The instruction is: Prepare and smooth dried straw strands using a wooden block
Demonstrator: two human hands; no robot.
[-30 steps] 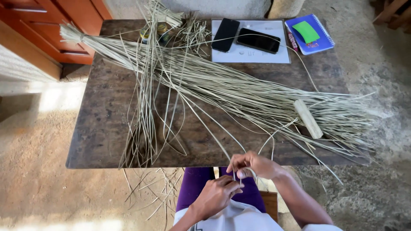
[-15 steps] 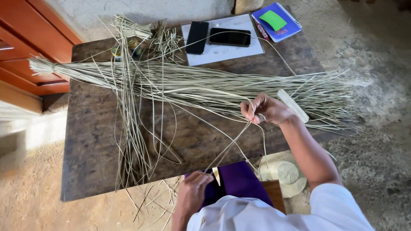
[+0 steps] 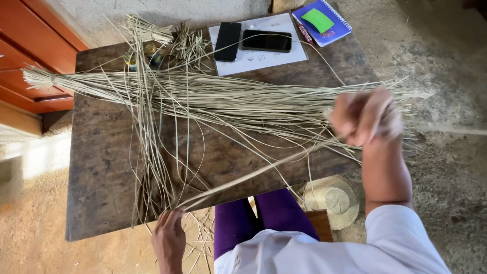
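Observation:
A long pale straw strand (image 3: 264, 170) stretches taut across the dark wooden table (image 3: 101, 172), and each of my hands grips one end. My right hand (image 3: 365, 115), blurred and raised at the table's right side, is closed on the upper end. My left hand (image 3: 168, 236), at the near edge, pinches the lower end. A big bundle of the same straw (image 3: 203, 99) lies lengthwise across the table, tied at its left end. A second sheaf (image 3: 149, 152) crosses it and hangs toward me.
Two dark phones (image 3: 228, 41) lie on a white sheet (image 3: 264, 56) at the far edge, beside a blue notebook (image 3: 324, 23) with a green pad. Small jars (image 3: 148, 50) stand among cut straw. A round woven piece (image 3: 332, 200) sits by my purple-clad knees. Orange cabinets (image 3: 35, 50) stand at left.
My right hand has swung up and farther right, drawing the strand out taut. My left hand shifted left along the near edge. The camera moved closer.

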